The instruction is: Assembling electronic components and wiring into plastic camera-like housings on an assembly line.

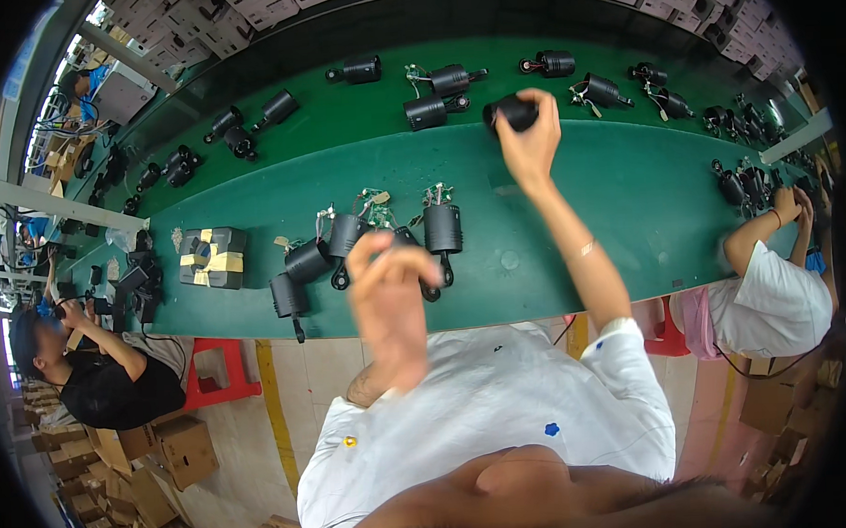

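Observation:
My right hand [533,146] reaches to the far strip of the bench, its fingers closed round a black cylindrical housing [513,115]. My left hand [390,303] is smeared by motion over the near part of the bench; its loosely bent fingers look apart, and nothing shows in them. Just beyond it lie several black cylindrical housings, partly hidden by the hand. One housing [443,229] has wires and a small green circuit board [437,194] at its far end and a black loop at its near end. Another housing [289,294] lies to the left.
Along the green far strip [331,112] lie more black housings, some with wires. A black foam block with yellow tape [213,258] sits left on the green bench [574,257]. Co-workers sit left [117,381] and right [778,291]. A red stool [218,372] and cartons [186,449] stand on the floor.

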Available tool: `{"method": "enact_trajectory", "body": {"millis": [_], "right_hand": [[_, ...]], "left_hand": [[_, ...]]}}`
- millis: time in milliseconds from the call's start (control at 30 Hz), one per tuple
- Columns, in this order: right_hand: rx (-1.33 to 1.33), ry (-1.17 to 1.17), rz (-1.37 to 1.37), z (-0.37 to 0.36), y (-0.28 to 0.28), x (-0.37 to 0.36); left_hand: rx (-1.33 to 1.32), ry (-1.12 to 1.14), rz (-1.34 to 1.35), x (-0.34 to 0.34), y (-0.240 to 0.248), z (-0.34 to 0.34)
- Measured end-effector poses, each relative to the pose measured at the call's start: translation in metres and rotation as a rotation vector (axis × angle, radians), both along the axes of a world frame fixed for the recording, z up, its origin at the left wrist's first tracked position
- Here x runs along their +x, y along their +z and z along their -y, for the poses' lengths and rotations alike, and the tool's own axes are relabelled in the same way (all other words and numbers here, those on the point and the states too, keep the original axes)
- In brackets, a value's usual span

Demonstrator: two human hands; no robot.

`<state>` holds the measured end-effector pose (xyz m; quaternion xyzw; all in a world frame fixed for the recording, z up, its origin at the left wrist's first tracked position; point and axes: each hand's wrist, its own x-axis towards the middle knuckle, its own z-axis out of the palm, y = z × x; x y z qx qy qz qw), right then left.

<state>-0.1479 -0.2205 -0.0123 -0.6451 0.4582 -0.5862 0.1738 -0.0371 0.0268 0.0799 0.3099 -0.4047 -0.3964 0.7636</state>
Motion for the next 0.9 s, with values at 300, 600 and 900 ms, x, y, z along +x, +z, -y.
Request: {"method": "enact_trajectory", "body": {"millis": [300, 600, 900], "right_hand": [[0.205, -0.323, -0.528, 0.108, -0.059, 0.015], [-0.216, -0.226, -0.954, 0.121, -0.036, 0.061], [-0.105, -0.046, -1.301, 0.124, -0.011, 0.065]], "left_hand": [[-0.859, -0.282, -0.106, 0.005, 0.075, -0.048], [-0.821, -0.321, -0.055, 0.016, 0.075, -0.072], [-0.842, -0.242, -0.031, 0.008, 0.076, -0.072]]}}
